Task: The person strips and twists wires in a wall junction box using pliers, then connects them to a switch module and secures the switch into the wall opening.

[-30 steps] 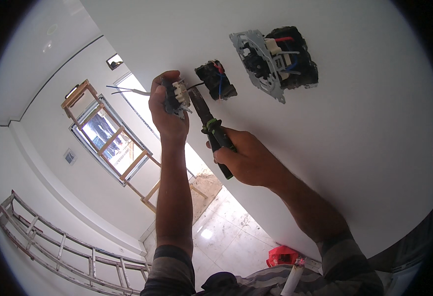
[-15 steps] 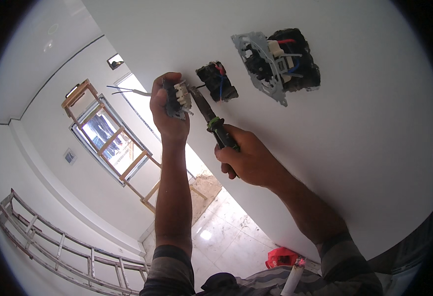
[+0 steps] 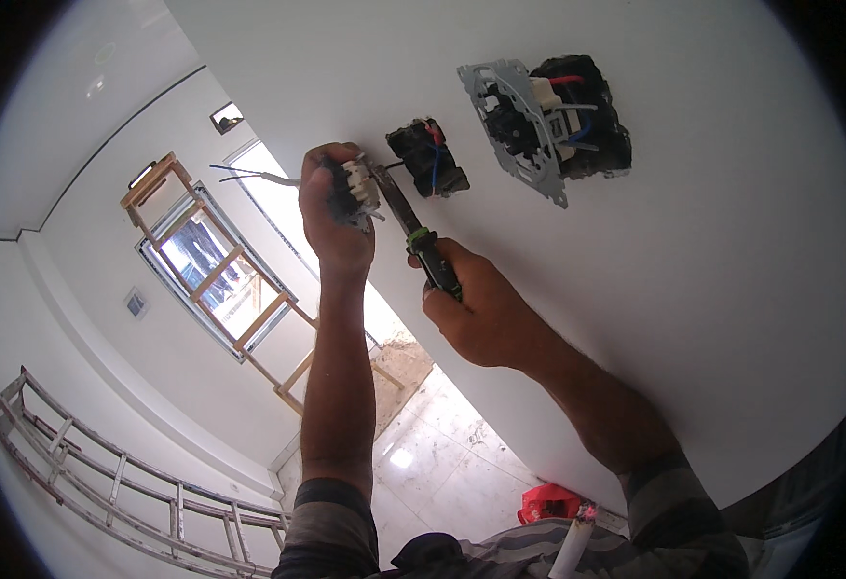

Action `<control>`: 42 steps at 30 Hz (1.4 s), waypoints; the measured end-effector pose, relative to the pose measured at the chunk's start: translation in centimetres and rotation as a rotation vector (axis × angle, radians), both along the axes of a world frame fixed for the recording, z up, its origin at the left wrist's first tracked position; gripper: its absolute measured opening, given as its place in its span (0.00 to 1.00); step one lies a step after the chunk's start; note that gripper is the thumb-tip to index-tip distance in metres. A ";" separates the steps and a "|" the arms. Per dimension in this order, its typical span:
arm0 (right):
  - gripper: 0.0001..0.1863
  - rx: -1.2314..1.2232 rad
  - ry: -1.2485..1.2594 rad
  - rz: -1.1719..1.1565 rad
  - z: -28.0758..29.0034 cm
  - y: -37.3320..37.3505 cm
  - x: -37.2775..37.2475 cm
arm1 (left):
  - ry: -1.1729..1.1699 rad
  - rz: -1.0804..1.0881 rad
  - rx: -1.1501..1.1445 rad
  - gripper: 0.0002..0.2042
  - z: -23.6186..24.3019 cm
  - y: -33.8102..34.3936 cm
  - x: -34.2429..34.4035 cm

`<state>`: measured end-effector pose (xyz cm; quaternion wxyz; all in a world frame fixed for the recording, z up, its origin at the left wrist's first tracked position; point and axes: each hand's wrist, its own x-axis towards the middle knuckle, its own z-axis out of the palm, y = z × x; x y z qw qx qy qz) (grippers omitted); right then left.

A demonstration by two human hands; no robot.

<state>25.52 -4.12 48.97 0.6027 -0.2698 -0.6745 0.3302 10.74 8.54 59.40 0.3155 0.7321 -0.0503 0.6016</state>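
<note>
The left hand (image 3: 334, 207) has its fingers closed around a small white switch part (image 3: 358, 188) beside the wall. The right hand (image 3: 476, 314) grips a screwdriver (image 3: 421, 241), whose shaft slants up-left so the tip meets that part.

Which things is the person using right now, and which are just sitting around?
In use:
left hand gripping a small white socket part
right hand gripping a screwdriver
open wall box with wires

Sitting around:
ladder
red thing on the floor
second socket frame

matt white wall (image 3: 712, 289), glossy floor tiles (image 3: 442, 463), wooden window frame (image 3: 216, 280)
</note>
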 end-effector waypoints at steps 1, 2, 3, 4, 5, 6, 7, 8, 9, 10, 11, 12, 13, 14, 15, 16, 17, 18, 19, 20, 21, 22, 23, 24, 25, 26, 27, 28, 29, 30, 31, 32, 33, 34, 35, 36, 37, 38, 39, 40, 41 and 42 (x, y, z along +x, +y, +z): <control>0.18 0.042 0.002 -0.031 0.0 0.1 -0.1 | 0.016 0.015 0.006 0.21 0.1 0.0 -0.1; 0.18 0.080 0.004 -0.065 -0.2 0.2 -0.3 | 0.014 0.042 0.004 0.21 0.1 -0.3 0.1; 0.18 0.117 0.006 -0.100 -0.3 0.2 -0.5 | 0.011 0.070 0.002 0.21 0.1 -0.6 0.2; 0.18 0.108 0.013 -0.104 -0.2 0.1 -0.6 | 0.009 0.097 -0.001 0.21 0.1 -0.8 0.3; 0.18 0.104 0.020 -0.109 0.1 -0.1 -0.6 | -0.005 0.073 -0.031 0.21 0.1 -0.8 0.4; 0.18 0.100 0.027 -0.114 0.2 -0.2 -0.6 | -0.018 0.049 -0.063 0.21 0.1 -0.9 0.5; 0.18 0.095 0.010 -0.126 0.2 -0.1 -0.6 | -0.032 0.025 -0.094 0.21 0.0 -0.9 0.6; 0.18 0.093 -0.006 -0.133 0.2 0.0 -0.8 | -0.030 0.021 -0.095 0.21 0.1 -0.9 0.4; 0.18 0.091 -0.022 -0.140 0.2 0.1 -0.9 | -0.028 0.018 -0.096 0.21 0.1 -0.8 0.2; 0.18 0.102 -0.019 -0.136 0.3 0.1 -1.1 | -0.025 0.015 -0.097 0.21 0.2 -0.8 0.0; 0.18 0.111 -0.014 -0.137 0.3 0.2 -1.2 | -0.017 0.056 -0.101 0.22 0.3 -1.0 0.1; 0.18 0.119 -0.010 -0.136 0.4 0.3 -1.3 | -0.009 0.098 -0.106 0.22 0.4 -1.3 0.2; 0.18 0.115 0.010 -0.127 0.2 0.6 -1.6 | 0.000 0.141 -0.110 0.22 0.5 -1.7 0.3; 0.18 0.112 0.027 -0.125 -0.2 0.9 -1.8 | 0.014 0.184 -0.112 0.23 0.6 -2.1 0.7; 0.18 0.109 0.043 -0.122 -0.3 1.0 -1.8 | 0.029 0.227 -0.114 0.24 0.7 -2.6 1.1; 0.18 0.081 0.043 -0.099 -0.3 1.1 -1.6 | 0.043 0.270 -0.116 0.24 0.8 -2.7 1.4; 0.17 0.060 0.045 -0.063 0.0 1.1 -1.6 | 0.053 0.217 -0.095 0.25 0.9 -2.5 1.0; 0.17 0.051 0.047 -0.045 0.1 1.1 -1.6 | 0.064 0.164 -0.075 0.25 1.0 -1.9 0.4; 0.17 0.043 0.048 -0.028 0.4 0.8 -1.6 | 0.074 0.109 -0.054 0.26 1.1 -1.6 -0.1; 0.16 0.040 0.052 -0.035 0.3 0.7 -1.4 | 0.054 0.130 -0.012 0.27 0.7 -1.6 0.2; 0.16 0.038 0.056 -0.044 0.2 0.6 -1.2 | 0.032 0.150 0.030 0.28 0.1 -1.7 0.4; 0.16 0.022 0.048 -0.049 0.3 0.6 -0.9 | 0.011 0.170 0.072 0.30 -0.3 -1.7 0.6; 0.17 0.001 0.041 -0.052 0.4 0.3 -0.9 | 0.024 0.265 0.152 0.31 -0.5 -1.8 0.3; 0.17 -0.020 0.033 -0.055 0.4 0.2 -0.9 | 0.037 0.360 0.231 0.33 -0.6 -1.7 -0.3; 0.17 -0.010 0.043 -0.058 0.3 0.1 -0.9 | 0.050 0.455 0.312 0.35 -0.7 -1.6 -0.6; 0.17 0.003 0.053 -0.058 0.2 0.1 -1.0 | 0.047 0.494 0.342 0.36 -0.8 -1.6 -0.5; 0.17 0.016 0.063 -0.058 0.2 0.2 -1.1 | 0.043 0.533 0.372 0.36 -0.9 -1.7 -0.4; 0.17 0.023 0.063 -0.058 0.2 0.2 -1.1 | 0.040 0.573 0.402 0.37 -1.0 -1.7 -0.3; 0.17 0.031 0.065 -0.059 0.1 0.3 -1.1 | 0.056 0.590 0.371 0.36 -1.0 -1.9 -0.3; 0.18 0.038 0.066 -0.059 0.1 0.3 -1.0 | 0.073 0.607 0.340 0.36 -1.0 -2.1 -0.3; 0.18 0.029 0.063 -0.066 0.2 0.3 -1.0 | 0.089 0.624 0.308 0.36 -1.0 -2.2 -0.3; 0.18 0.021 0.058 -0.070 0.2 0.3 -1.1 | 0.083 0.602 0.292 0.35 -1.0 -2.1 -0.4; 0.18 0.012 0.053 -0.074 0.2 0.3 -1.1 | 0.076 0.581 0.275 0.35 -1.0 -2.0 -0.4; 0.18 0.018 0.057 -0.073 0.2 0.3 -1.2 | 0.070 0.559 0.258 0.35 -1.0 -1.9 -0.4; 0.18 0.023 0.063 -0.076 0.2 0.3 -1.2 | 0.070 0.558 0.233 0.34 -1.1 -2.1 -0.3; 0.18 0.027 0.069 -0.080 0.1 0.3 -1.1 | 0.070 0.556 0.209 0.34 -1.1 -2.4 -0.2; 0.18 0.025 0.073 -0.082 0.1 0.3 -1.1 | 0.070 0.555 0.184 0.34 -1.2 -2.5 -0.2; 0.18 0.026 0.076 -0.082 0.0 0.3 -1.2 | 0.067 0.549 0.179 0.34 -1.2 -2.5 -0.3; 0.18 0.027 0.080 -0.083 0.0 0.2 -1.3 | 0.064 0.544 0.174 0.33 -1.2 -2.3 -0.5; 0.18 0.027 0.083 -0.081 0.0 0.3 -1.4 | 0.060 0.538 0.168 0.33 -1.1 -2.3 -0.6; 0.18 0.023 0.086 -0.079 -0.2 0.5 -1.6 | 0.069 0.551 0.137 0.33 -1.1 -2.4 -0.7; 0.18 0.019 0.089 -0.076 -0.3 0.7 -1.6 | 0.079 0.565 0.106 0.33 -1.0 -2.7 -0.7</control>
